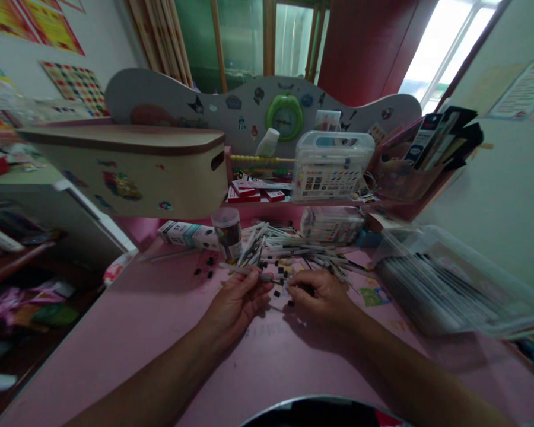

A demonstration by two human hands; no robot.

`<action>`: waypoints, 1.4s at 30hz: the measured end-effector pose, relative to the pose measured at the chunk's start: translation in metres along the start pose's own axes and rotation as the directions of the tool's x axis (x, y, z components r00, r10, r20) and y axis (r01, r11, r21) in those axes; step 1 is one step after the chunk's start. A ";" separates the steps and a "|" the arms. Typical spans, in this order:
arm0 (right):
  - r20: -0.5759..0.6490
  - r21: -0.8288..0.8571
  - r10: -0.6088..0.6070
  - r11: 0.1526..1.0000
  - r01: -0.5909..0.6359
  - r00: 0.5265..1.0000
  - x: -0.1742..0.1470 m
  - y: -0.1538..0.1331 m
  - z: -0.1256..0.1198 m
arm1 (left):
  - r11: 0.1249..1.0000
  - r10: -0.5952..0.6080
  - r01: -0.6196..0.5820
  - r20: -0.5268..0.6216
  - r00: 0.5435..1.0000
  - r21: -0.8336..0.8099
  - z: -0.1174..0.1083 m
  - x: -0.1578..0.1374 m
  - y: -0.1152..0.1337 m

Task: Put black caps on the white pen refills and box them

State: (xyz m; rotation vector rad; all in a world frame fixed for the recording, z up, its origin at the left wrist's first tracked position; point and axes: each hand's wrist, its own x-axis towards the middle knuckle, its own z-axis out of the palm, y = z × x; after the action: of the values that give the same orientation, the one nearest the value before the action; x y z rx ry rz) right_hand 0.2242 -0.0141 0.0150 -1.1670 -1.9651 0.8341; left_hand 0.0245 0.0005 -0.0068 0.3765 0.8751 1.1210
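My left hand (241,301) grips a slim whitish pen (234,268) between thumb and fingers, its dark end pointing right toward my other hand. Close beside that end, my right hand (324,298) is closed, thumb against curled fingers; whatever it may pinch is too small to make out. Several small black pieces that look like caps (277,293) lie on the pink desk (160,344) between and around my hands. Just beyond them spreads a loose heap of white and grey pens (289,242). A clear round tub (226,220) with dark contents stands behind my left hand.
At the right sits a clear plastic bin (507,326) with many pens inside. A long white box (189,235) lies at the back left. Above, the shelf carries a lidded beige storage box (160,190), a clear carrying case (333,169) and a green clock (285,117).
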 end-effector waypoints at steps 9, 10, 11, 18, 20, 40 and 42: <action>0.161 0.249 -0.007 0.968 -0.034 0.987 -0.001 -0.005 0.000 | 0.997 -0.073 0.070 0.102 0.992 0.031 0.001 -0.005 -0.004; 0.151 0.243 0.030 0.968 -0.066 0.988 -0.002 -0.005 0.004 | 0.995 -0.097 0.092 0.128 0.987 0.045 0.002 -0.007 -0.005; 0.136 0.233 0.061 0.968 -0.092 0.989 -0.002 -0.005 0.007 | 0.992 -0.120 0.112 0.149 0.982 0.060 0.002 -0.008 -0.007; -0.032 -0.028 0.098 0.995 -0.099 0.995 -0.001 -0.006 0.012 | 0.991 -0.119 0.110 0.131 0.984 0.075 0.004 -0.011 -0.006; -0.007 -0.117 0.064 0.991 -0.065 0.998 0.000 -0.006 0.007 | 0.994 -0.097 0.091 0.106 0.990 0.064 0.003 -0.009 -0.005; 0.096 -0.262 0.106 0.962 -0.078 0.990 -0.004 -0.006 0.013 | 0.993 -0.006 0.006 0.000 1.000 0.120 0.010 -0.009 -0.001; 0.046 -0.056 0.166 0.985 -0.163 0.985 -0.002 -0.009 0.012 | 0.994 -0.018 0.015 0.022 1.000 0.112 0.009 -0.009 -0.001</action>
State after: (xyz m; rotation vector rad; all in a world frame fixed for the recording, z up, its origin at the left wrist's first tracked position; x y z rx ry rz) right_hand 0.2111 -0.0218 0.0149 -1.3661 -1.9609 0.9093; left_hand 0.0310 -0.0065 0.0016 0.4732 0.9212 1.0529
